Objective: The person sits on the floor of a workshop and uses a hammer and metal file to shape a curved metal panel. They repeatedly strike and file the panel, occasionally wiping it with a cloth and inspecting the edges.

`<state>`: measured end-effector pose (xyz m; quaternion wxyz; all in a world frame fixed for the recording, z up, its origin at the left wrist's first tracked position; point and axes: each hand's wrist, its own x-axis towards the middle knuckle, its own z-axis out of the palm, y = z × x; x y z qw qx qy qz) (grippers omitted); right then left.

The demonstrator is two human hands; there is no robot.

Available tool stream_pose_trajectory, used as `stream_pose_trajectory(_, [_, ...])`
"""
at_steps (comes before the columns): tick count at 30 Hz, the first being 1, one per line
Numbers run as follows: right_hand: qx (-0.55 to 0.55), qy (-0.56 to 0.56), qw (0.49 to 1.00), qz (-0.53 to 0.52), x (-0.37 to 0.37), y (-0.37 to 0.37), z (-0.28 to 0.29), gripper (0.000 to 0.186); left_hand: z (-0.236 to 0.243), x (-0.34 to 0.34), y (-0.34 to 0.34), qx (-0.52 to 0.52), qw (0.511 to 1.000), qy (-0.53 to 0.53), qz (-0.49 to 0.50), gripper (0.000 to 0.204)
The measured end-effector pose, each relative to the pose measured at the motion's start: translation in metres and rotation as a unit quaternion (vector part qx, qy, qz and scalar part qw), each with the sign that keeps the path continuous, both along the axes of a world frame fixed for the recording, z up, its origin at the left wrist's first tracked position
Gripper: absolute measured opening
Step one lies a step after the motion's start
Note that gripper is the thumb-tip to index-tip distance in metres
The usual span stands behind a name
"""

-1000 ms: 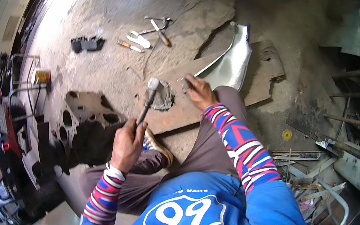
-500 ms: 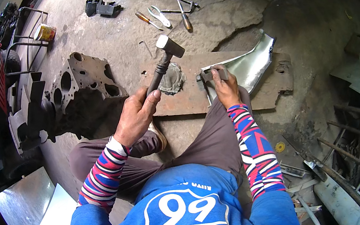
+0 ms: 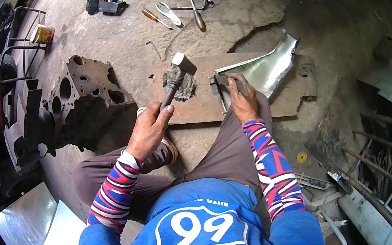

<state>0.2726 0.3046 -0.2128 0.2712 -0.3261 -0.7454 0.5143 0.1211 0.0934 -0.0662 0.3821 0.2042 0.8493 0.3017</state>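
Note:
My left hand [image 3: 149,129] is closed around the handle of a hammer [image 3: 184,63], its head raised above a rusty flat metal plate [image 3: 197,115] on the floor. Behind the hammer a crumpled dark cloth [image 3: 188,88] lies on the plate, partly covered by it. My right hand [image 3: 243,102] grips a dark metal block [image 3: 237,82] at the near left edge of a curved, shiny sheet-metal panel [image 3: 263,67]. Fingers hide part of the block. The panel rests on the plate beside my right knee.
A rusty engine block [image 3: 92,83] stands on the left. Farther off lie pliers [image 3: 168,13], screwdrivers [image 3: 198,19] and a black plastic piece [image 3: 106,5]. Metal racks [image 3: 388,140] and scrap line the right side; sheet metal [image 3: 28,211] lies near left.
The hammer has come down a little, its head now lower in the view. My right hand stays on the block at the panel's edge. The whole view has shifted slightly.

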Motion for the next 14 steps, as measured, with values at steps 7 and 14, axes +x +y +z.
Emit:
stream_pose_trajectory(7, [0.028, 0.013, 0.999, 0.015, -0.007, -0.002, 0.006, 0.026, -0.005, -0.001, -0.004, 0.000, 1.000, 0.018, -0.023, 0.041])
stream_pose_trajectory(14, [0.037, -0.022, 0.999, -0.017, -0.021, -0.006, 0.016, 0.023, -0.010, 0.003, -0.004, -0.034, 0.998, 0.031, -0.046, 0.043])
